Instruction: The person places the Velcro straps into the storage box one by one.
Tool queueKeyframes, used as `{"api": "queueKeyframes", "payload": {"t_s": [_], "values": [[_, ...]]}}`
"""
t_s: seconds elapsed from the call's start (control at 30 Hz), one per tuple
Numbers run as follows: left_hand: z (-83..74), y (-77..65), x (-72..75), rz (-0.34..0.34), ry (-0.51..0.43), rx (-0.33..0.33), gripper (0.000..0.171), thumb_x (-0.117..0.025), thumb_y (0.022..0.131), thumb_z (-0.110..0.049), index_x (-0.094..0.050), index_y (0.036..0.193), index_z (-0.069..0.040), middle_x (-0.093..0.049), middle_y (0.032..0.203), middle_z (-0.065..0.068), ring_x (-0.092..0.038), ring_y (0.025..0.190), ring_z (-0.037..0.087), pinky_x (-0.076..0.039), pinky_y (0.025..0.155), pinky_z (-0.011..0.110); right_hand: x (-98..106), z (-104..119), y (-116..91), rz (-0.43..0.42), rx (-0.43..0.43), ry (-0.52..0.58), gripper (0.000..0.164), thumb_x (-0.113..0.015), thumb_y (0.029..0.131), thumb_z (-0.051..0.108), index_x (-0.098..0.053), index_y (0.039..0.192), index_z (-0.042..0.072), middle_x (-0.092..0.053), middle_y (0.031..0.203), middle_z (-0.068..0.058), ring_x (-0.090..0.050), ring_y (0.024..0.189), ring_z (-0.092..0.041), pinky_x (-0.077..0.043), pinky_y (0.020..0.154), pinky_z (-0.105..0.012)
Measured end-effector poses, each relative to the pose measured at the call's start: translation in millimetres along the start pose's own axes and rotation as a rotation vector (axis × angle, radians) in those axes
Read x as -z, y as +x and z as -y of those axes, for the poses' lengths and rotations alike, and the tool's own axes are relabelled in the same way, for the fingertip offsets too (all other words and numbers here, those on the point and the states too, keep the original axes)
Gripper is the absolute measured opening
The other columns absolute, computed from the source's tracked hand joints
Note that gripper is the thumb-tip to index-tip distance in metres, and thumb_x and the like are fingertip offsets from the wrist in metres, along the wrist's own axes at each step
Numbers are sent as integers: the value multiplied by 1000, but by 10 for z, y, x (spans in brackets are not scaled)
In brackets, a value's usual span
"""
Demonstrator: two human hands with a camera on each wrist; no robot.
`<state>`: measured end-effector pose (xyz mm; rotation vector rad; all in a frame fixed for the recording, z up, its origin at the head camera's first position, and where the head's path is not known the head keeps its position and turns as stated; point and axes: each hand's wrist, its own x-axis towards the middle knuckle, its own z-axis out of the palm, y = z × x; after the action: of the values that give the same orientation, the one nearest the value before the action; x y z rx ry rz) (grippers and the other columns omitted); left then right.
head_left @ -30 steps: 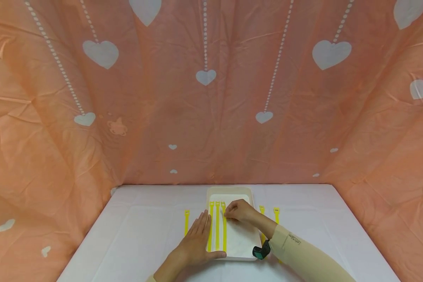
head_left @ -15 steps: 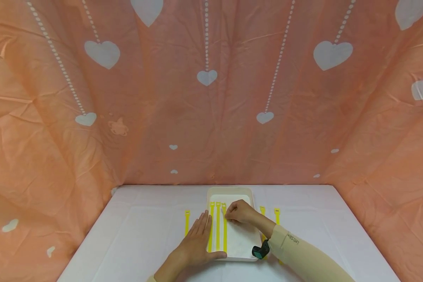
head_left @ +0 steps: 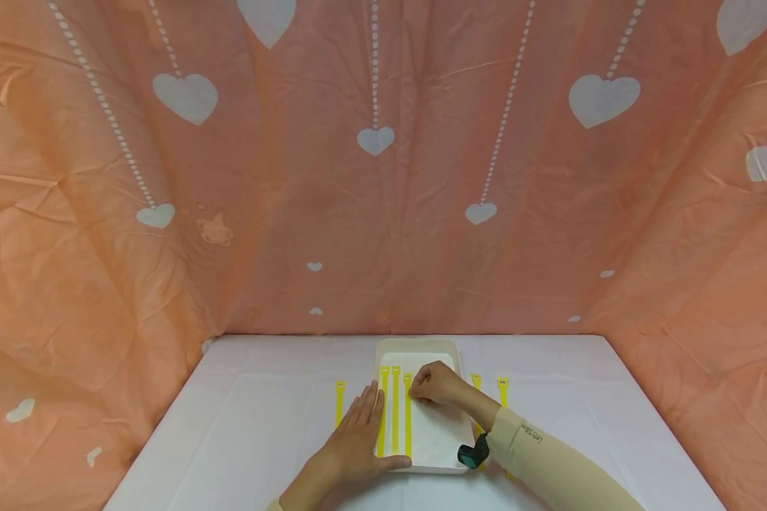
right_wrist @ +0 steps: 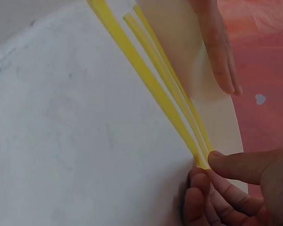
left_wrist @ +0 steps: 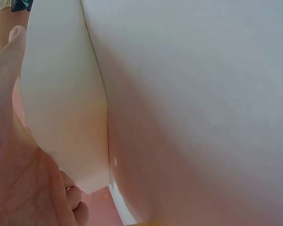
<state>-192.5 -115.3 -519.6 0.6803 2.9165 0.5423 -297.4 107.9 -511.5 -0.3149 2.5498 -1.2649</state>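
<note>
Three yellow cable straps with slotted heads lie side by side in a white tray (head_left: 417,345). My right hand (head_left: 437,383) pinches the rightmost cable strap (head_left: 408,426) just below its head, between thumb and fingers. In the right wrist view this cable strap (right_wrist: 151,82) runs nearly straight away from the fingertips. Left of it are the middle cable strap (head_left: 395,415) and the left cable strap (head_left: 385,380), partly covered by my left hand (head_left: 356,429). That hand lies with straight fingers along the tray's left side, thumb (left_wrist: 18,42) stretched along the near wall (left_wrist: 66,94).
On the white table (head_left: 262,397), one more cable strap (head_left: 339,397) lies left of the tray. Two others, an inner one (head_left: 476,383) and an outer one (head_left: 502,390), lie to its right, partly under the right forearm. A peach heart-patterned curtain (head_left: 383,234) encloses the table.
The head of the rightmost cable strap has come slightly toward me, now lower than the other two heads, and the strap lies straighter. The left hand stays where it was.
</note>
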Motion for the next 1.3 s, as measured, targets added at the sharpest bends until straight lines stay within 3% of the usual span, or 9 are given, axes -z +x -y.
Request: {"api": "queueKeyframes", "payload": {"t_s": [0.23,0.67,0.9,1.3], "values": [[-12,-12,13,5,-9,-1,126,-69,89,-78,-19,168,6,-8,179,23,-12,166,38,-19,132,57,43,10,-59,39,35,27,13,-82,93,7,-72,86,4,-67,69,-4,-61,59,-12,-57,57,-26],[-29,-24,22,6,-13,-2,125,-70,89,-76,-19,168,6,-8,179,23,-12,165,38,-18,132,57,190,30,-194,62,129,28,11,-80,95,9,-72,91,2,-73,73,-10,-68,64,-18,-51,57,-23],[-18,-14,30,9,-35,1,126,-70,89,-77,-18,168,6,-7,179,23,-10,166,39,-17,132,58,311,-1,-251,66,201,24,13,-77,99,15,-73,96,2,-73,80,-12,-68,67,-22,-55,60,-30],[-29,-36,33,-5,-52,-13,126,-70,89,-76,-19,168,8,-7,178,24,-10,165,40,-18,132,58,507,-78,-462,8,174,77,17,-75,102,21,-72,101,4,-74,93,-16,-73,84,-30,-65,75,-44]]}}
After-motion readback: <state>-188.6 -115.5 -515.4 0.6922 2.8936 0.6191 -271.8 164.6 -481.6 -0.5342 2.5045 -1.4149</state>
